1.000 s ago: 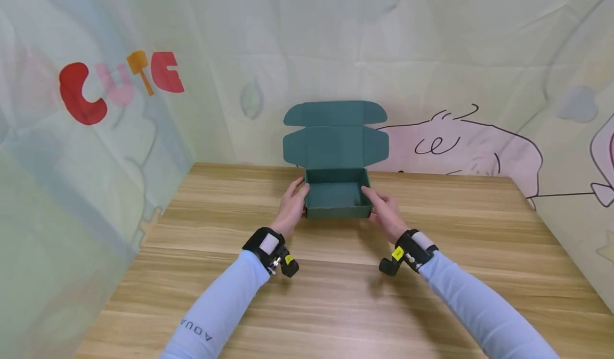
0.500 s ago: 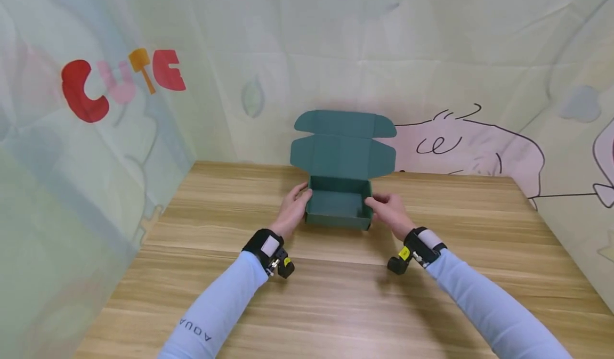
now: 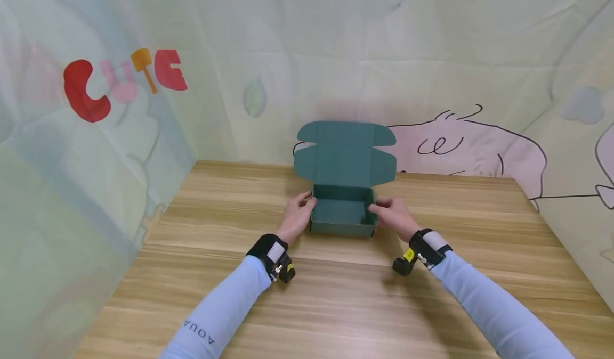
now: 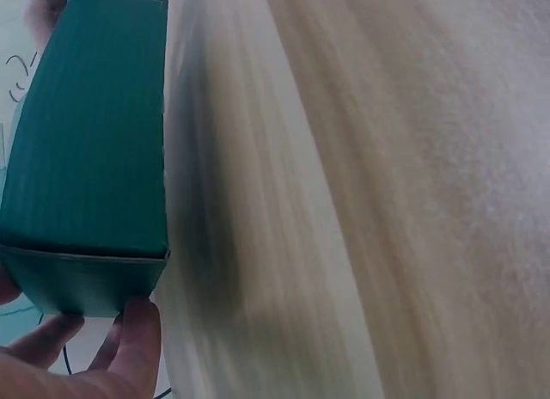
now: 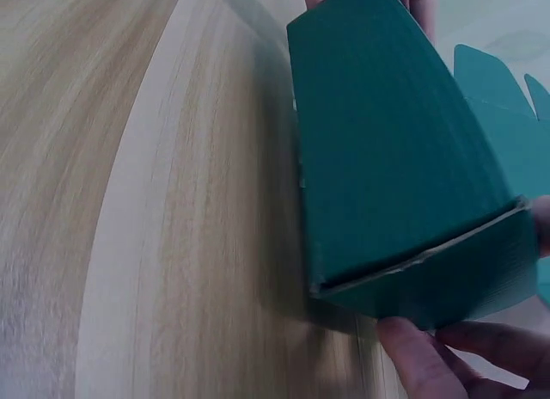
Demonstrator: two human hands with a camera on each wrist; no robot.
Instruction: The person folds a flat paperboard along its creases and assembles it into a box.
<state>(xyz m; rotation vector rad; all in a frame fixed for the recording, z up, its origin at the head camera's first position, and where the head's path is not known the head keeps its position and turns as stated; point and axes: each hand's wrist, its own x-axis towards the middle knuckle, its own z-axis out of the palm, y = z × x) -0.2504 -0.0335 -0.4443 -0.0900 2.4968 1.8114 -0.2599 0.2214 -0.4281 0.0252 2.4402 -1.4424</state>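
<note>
The left hand (image 3: pixel 296 218) is gripping the left end of a green cardboard box (image 3: pixel 341 229), thumb over the rim and fingers curving along the outside, while the right hand (image 3: pixel 395 218) is pinching the opposite end similarly. Two hands are holding one box, its single lid (image 3: pixel 344 164) standing raised at the back, flaps spreading. The box is lying toward the worktop's (image 3: pixel 307 306) far edge; whether its base is touching the surface, I cannot tell. Two wrist cameras (image 3: pixel 403 266) are jutting from black straps (image 3: pixel 266 247), two pale-blue sleeves (image 3: pixel 216 308) are covering the forearms, and printed cloth (image 3: pixel 336 39) is hanging behind. The hands are partly hiding the box's ends.
</note>
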